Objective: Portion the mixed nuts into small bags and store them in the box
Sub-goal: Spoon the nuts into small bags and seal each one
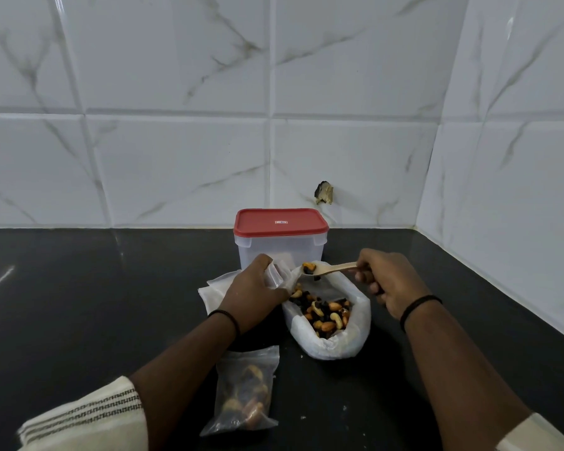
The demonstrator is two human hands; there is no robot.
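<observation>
The black counter (79, 304) runs back to a wall of white marble-look tiles (176, 76), one of which has a chipped hole (323, 192) low down, just right of the box. The box (280, 240) stands at the back of the counter by the wall: clear, squarish plastic with its red lid (280, 222) pressed on.

In front of the box sits the big white bag (329, 320), its mouth rolled open and slumped wide. Inside is the mix of nuts (323, 312): pale curved cashews, orange-brown pieces and dark, raisin-like bits, heaped toward the middle. Nearer the person, left of the big bag, a small clear zip bag (243, 393) lies flat on the counter, filled with the same mix. A few flat empty bags (214, 288) lie under the left hand.

The left hand (254, 292) has its fingers curled around the top of another small clear bag (278, 275), holding it up beside the big bag's rim; how much is in it I cannot tell. The right hand (388, 284) pinches the end of a wooden spoon (331, 269), fingers folded round the handle. The spoon is level above the far end of the big bag, its bowl pointing at the held bag and carrying a few nuts, one orange and one dark. Each wrist wears a thin black band (419, 304), and cream sleeves (88, 418) with dark stripes show at the bottom.
</observation>
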